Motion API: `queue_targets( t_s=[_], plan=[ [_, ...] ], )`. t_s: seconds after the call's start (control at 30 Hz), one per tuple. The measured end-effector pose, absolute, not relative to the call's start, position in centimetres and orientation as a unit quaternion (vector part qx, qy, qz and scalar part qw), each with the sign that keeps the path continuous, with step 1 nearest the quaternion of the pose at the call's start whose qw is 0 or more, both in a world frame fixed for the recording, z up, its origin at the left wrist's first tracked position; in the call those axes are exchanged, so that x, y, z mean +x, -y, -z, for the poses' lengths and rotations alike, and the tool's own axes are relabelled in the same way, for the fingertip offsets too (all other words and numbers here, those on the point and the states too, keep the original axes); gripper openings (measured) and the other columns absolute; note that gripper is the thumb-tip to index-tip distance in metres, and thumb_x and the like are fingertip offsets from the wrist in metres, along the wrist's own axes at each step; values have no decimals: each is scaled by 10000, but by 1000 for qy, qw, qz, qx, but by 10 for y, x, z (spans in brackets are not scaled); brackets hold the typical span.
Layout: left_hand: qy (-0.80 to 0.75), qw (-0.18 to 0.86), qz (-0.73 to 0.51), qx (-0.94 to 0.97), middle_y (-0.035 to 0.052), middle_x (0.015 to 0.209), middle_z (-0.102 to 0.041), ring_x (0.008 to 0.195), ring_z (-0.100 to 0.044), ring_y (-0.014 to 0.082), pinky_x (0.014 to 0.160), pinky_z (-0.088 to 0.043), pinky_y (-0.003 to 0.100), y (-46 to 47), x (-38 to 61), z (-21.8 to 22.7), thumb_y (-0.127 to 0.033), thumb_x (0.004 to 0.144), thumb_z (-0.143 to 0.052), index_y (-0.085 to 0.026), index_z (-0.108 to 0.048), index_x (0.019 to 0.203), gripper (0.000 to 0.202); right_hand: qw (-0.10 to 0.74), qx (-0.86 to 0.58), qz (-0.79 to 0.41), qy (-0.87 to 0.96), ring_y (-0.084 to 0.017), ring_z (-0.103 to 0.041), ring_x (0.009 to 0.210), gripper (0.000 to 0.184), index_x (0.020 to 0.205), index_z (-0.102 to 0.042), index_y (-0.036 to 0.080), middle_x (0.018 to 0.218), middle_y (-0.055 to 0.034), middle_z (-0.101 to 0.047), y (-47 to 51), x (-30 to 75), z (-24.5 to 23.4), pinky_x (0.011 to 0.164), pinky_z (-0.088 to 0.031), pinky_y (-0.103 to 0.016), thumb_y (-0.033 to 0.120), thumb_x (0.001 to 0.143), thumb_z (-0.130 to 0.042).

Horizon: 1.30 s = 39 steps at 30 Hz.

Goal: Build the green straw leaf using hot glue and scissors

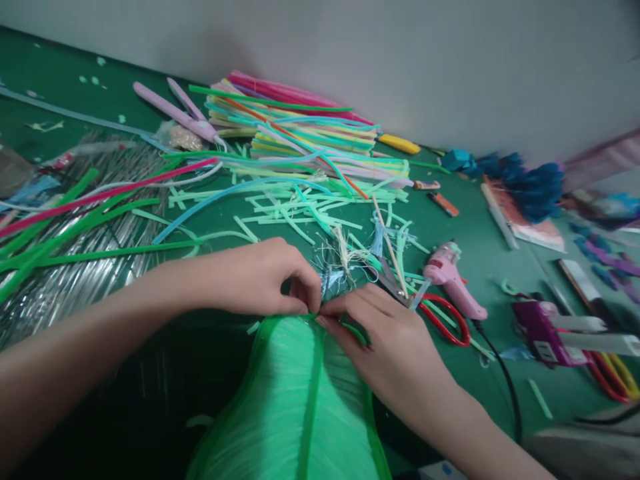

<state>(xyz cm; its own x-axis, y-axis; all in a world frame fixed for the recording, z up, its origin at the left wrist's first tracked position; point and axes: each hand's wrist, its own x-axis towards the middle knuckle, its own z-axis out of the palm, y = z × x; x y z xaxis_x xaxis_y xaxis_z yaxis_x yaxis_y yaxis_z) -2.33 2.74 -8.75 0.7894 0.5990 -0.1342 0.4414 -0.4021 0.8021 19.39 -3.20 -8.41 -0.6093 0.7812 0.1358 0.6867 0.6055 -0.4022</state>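
A large green leaf-shaped piece [285, 400] with a darker green edging and a centre strip hangs below my hands, its narrow end uppermost. My left hand [273, 277] pinches the edging at the top, thumb against fingers. Close beside it, my right hand [377, 327] is closed on the same edge near the centre strip. The fingertips of both hands almost meet there. What exactly lies between the fingertips is too small to make out. Red-handled scissors [445, 320] lie just beyond my right hand, and a pink glue gun [455, 280] rests behind them.
Bundles of coloured pipe cleaners [310, 133] lie along the wall, with cut green pieces [285, 210] before them. Silvery wires [100, 200] spread at left near a pink flat iron [173, 110]. A purple box [545, 333] and blue feathery pieces [530, 187] are at right.
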Motion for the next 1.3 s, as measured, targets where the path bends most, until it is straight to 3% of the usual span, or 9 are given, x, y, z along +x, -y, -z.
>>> queue_targets(
  t_s=[0.17, 0.27, 0.33, 0.47, 0.77, 0.93, 1.07, 1.2, 1.3],
  plan=[
    [-378, 371, -109, 841, -28, 1009, -752, 937, -683, 164, 791, -449, 238, -6, -45, 88, -320, 920, -662, -303, -742, 1018, 128, 174, -406, -168, 882, -215, -653, 775, 117, 923, -708, 159, 843, -51, -723, 34, 196, 83, 672, -529, -339, 99, 949, -612],
    [-449, 345, -86, 820, -13, 1038, -720, 905, -673, 189, 744, -468, 261, 30, -65, 88, -417, 886, -699, -303, -681, 1060, 209, 179, -405, -178, 879, -204, -639, 776, 131, 927, -706, 147, 846, -54, -707, 38, 195, 84, 678, -517, -330, 91, 959, -592],
    [-476, 363, -60, 799, -54, 969, -715, 810, -668, 171, 649, -464, 238, 56, -73, 90, -386, 843, -736, -320, -651, 1058, 240, 184, -403, -178, 878, -201, -628, 779, 125, 935, -705, 138, 843, -54, -697, 42, 194, 86, 689, -508, -332, 95, 965, -592],
    [-515, 390, -33, 762, -93, 879, -704, 713, -661, 150, 619, -468, 231, 86, -79, 100, -184, 771, -715, -309, -651, 989, 260, 188, -407, -175, 877, -200, -608, 764, 120, 927, -706, 126, 814, -52, -678, 50, 192, 86, 690, -498, -341, 105, 970, -596],
    [-519, 286, -126, 795, -29, 940, -688, 797, -688, 219, 639, -539, 322, 118, -57, 119, -247, 760, -733, -302, -600, 989, 271, 182, -408, -155, 881, -203, -619, 766, 124, 892, -699, 119, 812, -57, -676, 50, 195, 87, 696, -512, -347, 113, 968, -602],
    [-479, 211, -219, 823, -24, 836, -659, 717, -655, 213, 600, -547, 324, 132, -29, 127, -362, 773, -805, -278, -564, 973, 324, 170, -409, -130, 887, -198, -610, 765, 157, 890, -697, 119, 812, -63, -681, 56, 203, 88, 705, -500, -341, 127, 989, -576],
    [-440, 211, -234, 841, 27, 1009, -661, 882, -650, 202, 724, -556, 311, 122, -30, 127, -393, 946, -629, -253, -584, 1130, 235, 169, -408, -113, 890, -205, -564, 778, 115, 944, -704, 112, 868, -80, -687, 60, 207, 92, 699, -472, -343, 90, 964, -593],
    [-436, 127, -227, 862, 61, 1148, -603, 1038, -584, 236, 870, -516, 372, 101, -43, 127, -325, 973, -608, -273, -593, 1289, 321, 166, -410, -117, 889, -208, -516, 776, 126, 960, -709, 104, 888, -95, -671, 62, 206, 93, 671, -449, -342, 71, 950, -588],
    [-415, 78, -213, 881, 80, 1163, -595, 1054, -563, 278, 875, -502, 437, 92, -46, 130, -409, 977, -588, -290, -598, 1357, 398, 167, -411, -123, 888, -209, -505, 780, 132, 962, -713, 103, 887, -95, -660, 62, 204, 93, 676, -445, -347, 64, 945, -588]
  ],
)
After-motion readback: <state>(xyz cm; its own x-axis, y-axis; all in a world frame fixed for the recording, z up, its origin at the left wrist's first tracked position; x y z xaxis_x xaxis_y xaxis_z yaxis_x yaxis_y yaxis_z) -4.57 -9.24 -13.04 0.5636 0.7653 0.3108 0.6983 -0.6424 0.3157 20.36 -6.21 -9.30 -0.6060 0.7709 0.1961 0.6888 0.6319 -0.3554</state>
